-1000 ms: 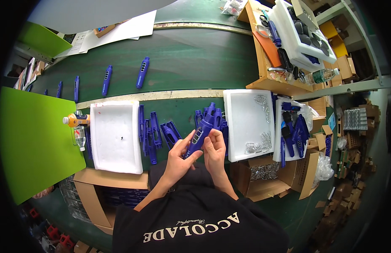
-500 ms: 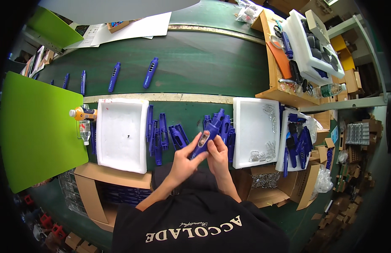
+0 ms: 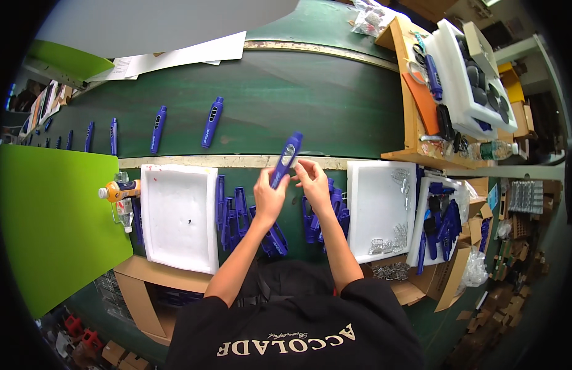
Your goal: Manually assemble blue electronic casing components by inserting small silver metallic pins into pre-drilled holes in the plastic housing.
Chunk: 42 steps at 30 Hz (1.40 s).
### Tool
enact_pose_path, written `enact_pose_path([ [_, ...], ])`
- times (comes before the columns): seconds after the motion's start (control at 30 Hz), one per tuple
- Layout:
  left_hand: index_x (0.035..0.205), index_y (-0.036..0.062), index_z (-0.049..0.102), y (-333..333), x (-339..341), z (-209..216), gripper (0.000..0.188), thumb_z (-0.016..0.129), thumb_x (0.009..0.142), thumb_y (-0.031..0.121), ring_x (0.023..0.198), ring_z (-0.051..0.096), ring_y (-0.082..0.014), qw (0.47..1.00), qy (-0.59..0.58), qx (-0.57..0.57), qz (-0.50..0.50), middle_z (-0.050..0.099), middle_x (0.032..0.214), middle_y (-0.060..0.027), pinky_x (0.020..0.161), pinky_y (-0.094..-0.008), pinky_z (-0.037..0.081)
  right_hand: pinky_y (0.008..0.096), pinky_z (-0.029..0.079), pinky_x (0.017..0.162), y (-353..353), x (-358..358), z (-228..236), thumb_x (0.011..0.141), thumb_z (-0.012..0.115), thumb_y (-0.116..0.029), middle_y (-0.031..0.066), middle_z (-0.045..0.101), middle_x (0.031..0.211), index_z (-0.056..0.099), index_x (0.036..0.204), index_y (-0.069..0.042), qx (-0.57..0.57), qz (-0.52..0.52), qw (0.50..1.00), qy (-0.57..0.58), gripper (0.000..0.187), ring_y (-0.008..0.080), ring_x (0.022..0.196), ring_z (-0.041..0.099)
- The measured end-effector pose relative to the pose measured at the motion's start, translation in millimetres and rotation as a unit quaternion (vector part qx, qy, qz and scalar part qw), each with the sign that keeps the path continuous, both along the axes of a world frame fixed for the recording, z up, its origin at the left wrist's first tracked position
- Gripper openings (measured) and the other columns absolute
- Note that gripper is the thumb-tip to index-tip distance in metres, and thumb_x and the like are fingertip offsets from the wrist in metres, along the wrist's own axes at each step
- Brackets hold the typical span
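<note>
My left hand [image 3: 272, 192] is closed around the lower end of a blue pen-shaped housing [image 3: 290, 150]. The housing tilts up to the right over the far edge of the white foam trays and has an oval window with something pale or clear in it. Beside that window, my right hand [image 3: 313, 185] has its thumb and fingers bent together; whatever they pinch is too small to make out. Blue half-shells [image 3: 274, 239] lie on the green bench below my left hand. More blue shells [image 3: 336, 203] are piled to the right of my right forearm.
White foam trays stand left [image 3: 180, 216] and right [image 3: 380, 213], the right one holding clear clips. Finished-looking blue pens [image 3: 212, 122] lie spaced along the green belt [image 3: 323, 105]. A wooden shelf [image 3: 394, 92] stands far right, a green panel [image 3: 64, 222] left. Open cartons [image 3: 135, 296] sit below.
Both hands have moved up and away from my body with the blue housing. My right hand has shifted to its window side. The pens on the belt have shifted left.
</note>
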State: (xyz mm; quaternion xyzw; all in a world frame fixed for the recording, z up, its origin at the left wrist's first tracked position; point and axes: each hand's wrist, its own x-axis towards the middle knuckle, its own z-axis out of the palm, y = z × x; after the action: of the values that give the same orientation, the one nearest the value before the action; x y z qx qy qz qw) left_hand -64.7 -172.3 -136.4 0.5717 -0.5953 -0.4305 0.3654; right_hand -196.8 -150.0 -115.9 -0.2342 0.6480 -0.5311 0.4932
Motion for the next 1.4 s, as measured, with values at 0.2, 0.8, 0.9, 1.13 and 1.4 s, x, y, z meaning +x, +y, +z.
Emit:
enact_pose_path([
  [0.2, 0.098, -0.0014, 0.062, -113.5, -22.6, -60.1, 0.037, 0.083, 0.076, 0.02, 0.099, 0.054, -0.0358, 0.951, -0.231, -0.198, 0.055, 0.052, 0.103, -0.0172, 0.086, -0.0461, 0.047, 0.0247, 0.052, 0.071, 40.7, -25.5, 7.7, 0.098, 0.063, -0.019, 0.0083, 0.07, 0.104, 0.062, 0.117, -0.001, 0.032, -0.024, 0.998, 0.041, 0.026, 0.013, 0.084, 0.068],
  [0.8, 0.102, -0.0041, 0.05, 54.9, -27.2, -33.0, 0.05, 0.066, 0.091, 0.042, 0.085, 0.065, -0.0479, 0.891, -0.362, 0.098, -0.255, 0.065, 0.094, -0.0288, 0.076, -0.0537, 0.053, 0.0345, 0.054, 0.076, 262.2, -219.8, -56.3, 0.089, 0.066, -0.009, 0.0145, 0.07, 0.094, 0.066, 0.109, 0.001, 0.152, -0.32, 0.842, 0.407, 0.022, 0.0237, 0.084, 0.068],
  [0.9, 0.098, -0.0025, 0.052, 90.9, -27.2, -48.2, 0.04, 0.069, 0.09, 0.033, 0.083, 0.065, -0.0454, 0.916, -0.332, 0.04, -0.22, 0.063, 0.092, -0.0251, 0.075, -0.0529, 0.052, 0.0402, 0.053, 0.081, 242.0, -254.7, -59.9, 0.086, 0.07, -0.015, 0.0158, 0.067, 0.094, 0.066, 0.109, -0.002, 0.194, -0.297, 0.799, 0.485, 0.027, 0.0303, 0.089, 0.066],
  [1.13, 0.087, -0.0006, 0.056, 102.2, -26.7, -75.6, 0.02, 0.067, 0.084, 0.015, 0.079, 0.061, -0.0413, 0.946, -0.257, 0.005, -0.197, 0.059, 0.085, -0.0207, 0.075, -0.0505, 0.05, 0.0476, 0.051, 0.081, 207.1, -287.3, -77.2, 0.086, 0.071, -0.017, 0.0178, 0.061, 0.103, 0.061, 0.107, -0.005, 0.24, -0.239, 0.754, 0.563, 0.026, 0.0385, 0.096, 0.062],
  [1.4, 0.092, -0.0006, 0.05, 101.6, -23.7, -67.1, 0.019, 0.062, 0.084, 0.011, 0.08, 0.061, -0.0451, 0.955, -0.269, -0.024, -0.124, 0.057, 0.089, -0.0229, 0.075, -0.0539, 0.049, 0.0442, 0.05, 0.077, 228.4, -295.7, -85.0, 0.084, 0.074, -0.014, 0.0134, 0.059, 0.098, 0.062, 0.099, -0.006, 0.165, -0.182, 0.738, 0.628, 0.021, 0.0343, 0.089, 0.062],
])
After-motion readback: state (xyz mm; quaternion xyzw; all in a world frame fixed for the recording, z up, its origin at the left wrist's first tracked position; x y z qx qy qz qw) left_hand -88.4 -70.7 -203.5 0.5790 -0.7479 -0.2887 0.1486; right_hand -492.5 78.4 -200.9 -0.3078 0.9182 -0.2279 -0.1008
